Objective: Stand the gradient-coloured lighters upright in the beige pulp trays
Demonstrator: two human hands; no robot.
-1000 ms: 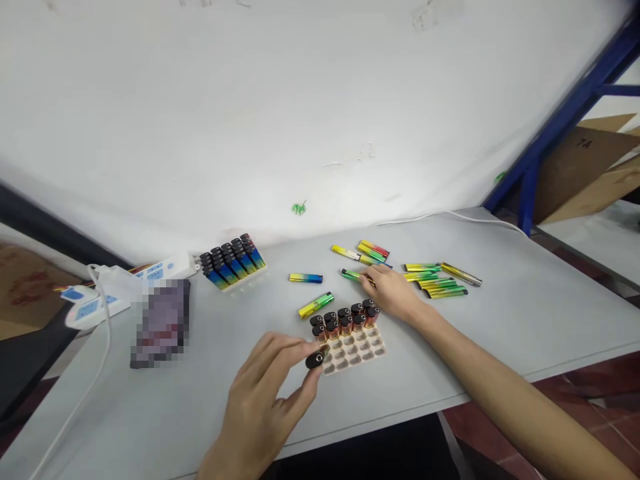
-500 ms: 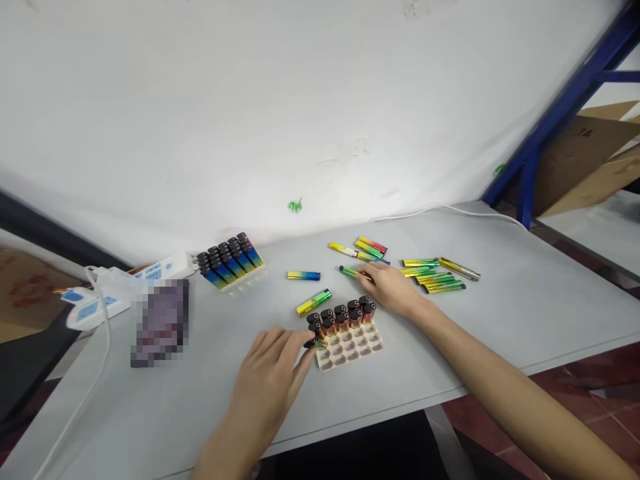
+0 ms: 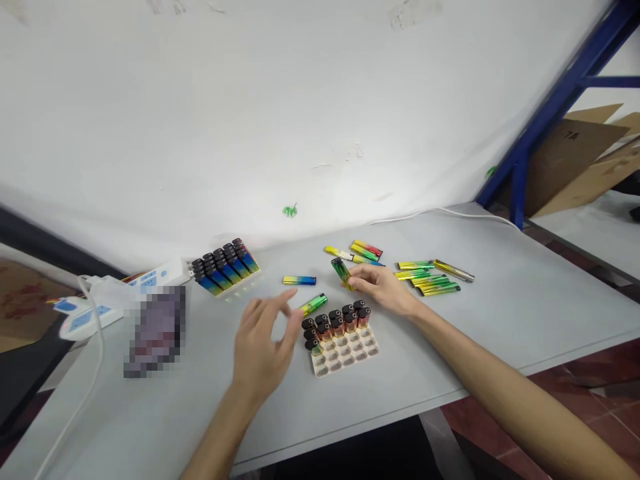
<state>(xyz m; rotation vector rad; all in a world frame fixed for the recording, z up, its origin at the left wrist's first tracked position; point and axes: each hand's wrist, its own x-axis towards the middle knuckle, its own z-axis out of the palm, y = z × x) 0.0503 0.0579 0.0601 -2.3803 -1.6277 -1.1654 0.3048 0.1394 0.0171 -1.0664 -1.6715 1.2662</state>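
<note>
My right hand grips a green lighter with a black top, tilted up off the table behind the tray. Left of the tray, my left hand is in the air, thumb and fingers apart, with nothing in it. The white tray has rows of oval holes; several red lighters with black tops stand in its back rows. One green lighter stands upright in the left column, nearest the front. A yellow-green lighter lies just behind the tray, partly hidden by my left fingers.
A full tray of blue-yellow lighters stands at the back left beside power strips and a blurred purple packet. Several loose lighters lie at the right. A blue-yellow lighter lies at centre. A white cable runs along the wall.
My left hand has let go of the green lighter in the tray and moved back, fingers spread. My right hand has picked up the green lighter from the table and tilted it upward.
</note>
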